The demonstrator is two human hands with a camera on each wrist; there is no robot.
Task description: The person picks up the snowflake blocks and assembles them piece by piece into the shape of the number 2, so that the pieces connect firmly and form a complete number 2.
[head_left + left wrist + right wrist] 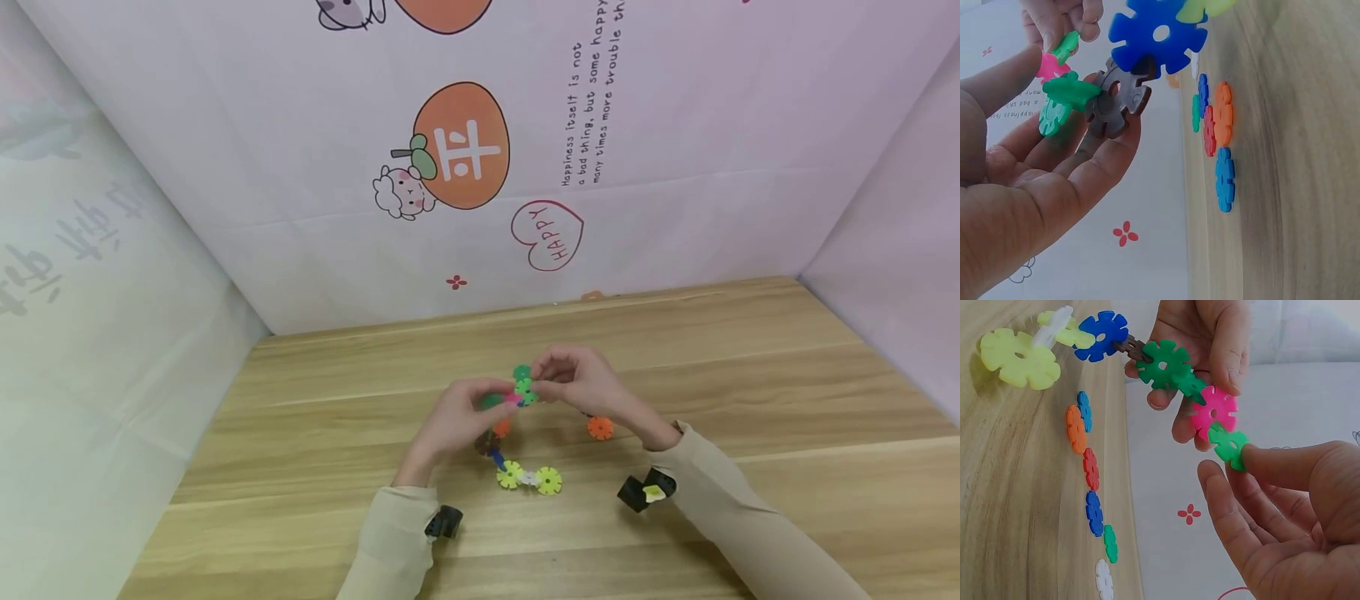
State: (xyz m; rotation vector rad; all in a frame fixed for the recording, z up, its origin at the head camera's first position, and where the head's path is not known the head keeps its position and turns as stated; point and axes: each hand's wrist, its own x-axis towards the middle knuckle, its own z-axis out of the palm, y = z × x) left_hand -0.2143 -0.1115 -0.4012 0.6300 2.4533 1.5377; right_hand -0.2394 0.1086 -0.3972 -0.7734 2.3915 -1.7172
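Observation:
A chain of notched plastic discs hangs from both hands. From its low end, the right wrist view shows a yellow disc, a white disc, another yellow disc, a blue disc, a brown disc, two green discs, a pink disc and a bright green disc. My left hand grips the chain with its thumb at the pink disc; its fingers lie behind the green discs. Thumb and fingertip of my right hand pinch the bright green end disc, which is joined to the pink one.
Loose discs lie on the wooden table beyond the chain: an orange disc, a light blue disc, a red disc, plus dark blue, green and white ones. A printed cloth wall stands behind, with further walls at both sides.

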